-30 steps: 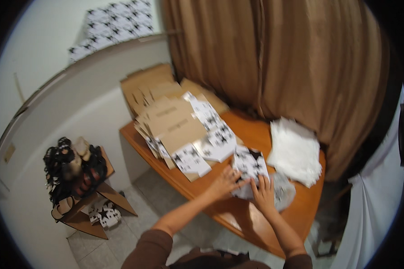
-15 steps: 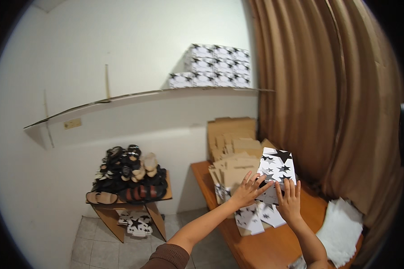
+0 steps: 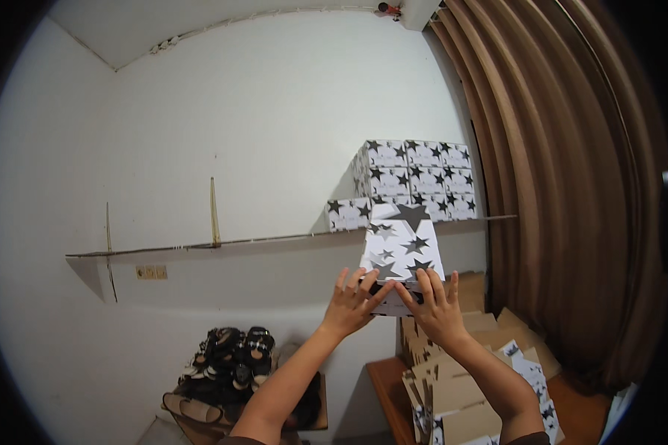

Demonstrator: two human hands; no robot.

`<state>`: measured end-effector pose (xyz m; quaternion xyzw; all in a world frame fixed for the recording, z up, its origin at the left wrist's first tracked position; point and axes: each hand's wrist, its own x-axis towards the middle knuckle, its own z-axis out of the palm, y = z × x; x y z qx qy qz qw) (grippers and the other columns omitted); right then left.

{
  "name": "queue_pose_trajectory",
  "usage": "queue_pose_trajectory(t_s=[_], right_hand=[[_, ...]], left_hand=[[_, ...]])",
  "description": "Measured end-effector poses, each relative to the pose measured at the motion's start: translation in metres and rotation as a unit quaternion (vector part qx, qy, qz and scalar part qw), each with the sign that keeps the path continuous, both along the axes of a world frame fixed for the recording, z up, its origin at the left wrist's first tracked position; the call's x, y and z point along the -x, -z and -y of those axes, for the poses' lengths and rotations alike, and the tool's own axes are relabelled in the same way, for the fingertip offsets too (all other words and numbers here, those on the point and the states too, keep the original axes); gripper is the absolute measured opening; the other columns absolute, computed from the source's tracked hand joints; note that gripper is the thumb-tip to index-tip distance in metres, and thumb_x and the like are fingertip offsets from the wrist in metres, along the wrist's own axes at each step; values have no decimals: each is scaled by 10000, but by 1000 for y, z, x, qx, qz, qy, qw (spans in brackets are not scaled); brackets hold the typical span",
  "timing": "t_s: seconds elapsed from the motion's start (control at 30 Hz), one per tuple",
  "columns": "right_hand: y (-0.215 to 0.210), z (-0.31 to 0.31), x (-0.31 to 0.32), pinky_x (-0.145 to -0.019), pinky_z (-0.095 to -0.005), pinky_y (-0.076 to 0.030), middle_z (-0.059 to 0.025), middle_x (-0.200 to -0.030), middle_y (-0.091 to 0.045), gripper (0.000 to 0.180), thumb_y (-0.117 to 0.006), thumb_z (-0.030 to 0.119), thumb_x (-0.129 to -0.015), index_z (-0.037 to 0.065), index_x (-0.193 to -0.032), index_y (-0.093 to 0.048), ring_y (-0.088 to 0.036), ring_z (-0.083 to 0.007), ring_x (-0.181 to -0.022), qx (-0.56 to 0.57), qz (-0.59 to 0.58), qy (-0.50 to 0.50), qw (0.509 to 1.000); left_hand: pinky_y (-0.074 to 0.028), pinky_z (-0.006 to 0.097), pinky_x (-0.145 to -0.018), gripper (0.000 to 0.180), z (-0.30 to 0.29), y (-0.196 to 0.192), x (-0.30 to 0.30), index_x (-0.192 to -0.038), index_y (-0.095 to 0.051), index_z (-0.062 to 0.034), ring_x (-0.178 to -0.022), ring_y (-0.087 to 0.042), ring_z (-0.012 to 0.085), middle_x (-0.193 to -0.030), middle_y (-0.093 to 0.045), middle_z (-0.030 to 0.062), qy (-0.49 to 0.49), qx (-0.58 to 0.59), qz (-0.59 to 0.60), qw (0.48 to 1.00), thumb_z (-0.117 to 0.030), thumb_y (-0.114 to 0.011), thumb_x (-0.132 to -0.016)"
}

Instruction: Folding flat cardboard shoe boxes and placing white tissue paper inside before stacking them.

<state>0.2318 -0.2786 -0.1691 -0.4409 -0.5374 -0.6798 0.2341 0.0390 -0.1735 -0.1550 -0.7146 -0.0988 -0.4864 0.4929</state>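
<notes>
A white shoebox-like carton (image 3: 402, 241) patterned with black and grey stars is held up in front of me with both hands. My left hand (image 3: 352, 305) grips its near left side, fingers spread over the near top edge. At the near right corner, my right hand (image 3: 439, 308) holds the same carton, with its thumb almost touching the other thumb. The carton's far end overlaps my view of a stack of matching cartons (image 3: 423, 156) on the wall shelf (image 3: 274, 242). The undersides of the carton and my palms are hidden.
Below left, many shoes and sandals (image 3: 226, 371) are piled on a small wooden stand. Flattened brown cardboard (image 3: 453, 397) and star-patterned pieces lie on the wooden table (image 3: 386, 386) at lower right. A brown curtain (image 3: 549, 185) hangs along the right.
Both hands have lifted the carton from over the table up and leftward to shelf height. My view has tilted upward, so the shelf and shoes appear lower.
</notes>
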Motion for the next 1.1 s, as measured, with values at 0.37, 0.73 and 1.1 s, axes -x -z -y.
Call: queue_pose_trajectory(t_s=[0.37, 0.73, 1.1], right_hand=[[-165, -152, 5, -1097, -582, -186, -117, -1267, -396, 807, -680, 187, -700, 308, -1406, -308, -368, -277, -1237, -40, 83, -71, 993], [-206, -204, 14, -1116, -562, -201, -81, -1241, -403, 997, -816, 289, -451, 359, -1347, -384, -395, -251, -1191, -66, 167, -208, 962], [-179, -200, 11, -1109, -567, -211, -95, -1245, -427, 1036, -814, 338, -464, 379, -1382, -336, -415, -249, -1184, -66, 140, -208, 966]], left_hand=[[-274, 520, -1029, 1006, -114, -146, 25, -1390, -340, -219, -1197, -348, 319, -1305, -365, 100, -105, -75, 68, 989, -256, -817, -505], [-309, 502, -971, 1080, -154, -182, 56, -1377, -366, -219, -1179, -360, 308, -1275, -370, 109, -65, -158, 44, 984, -338, -827, -408], [-284, 482, -998, 1011, -140, -159, 56, -1362, -407, -254, -1175, -388, 270, -1280, -394, 81, -81, -145, 36, 985, -363, -799, -436]])
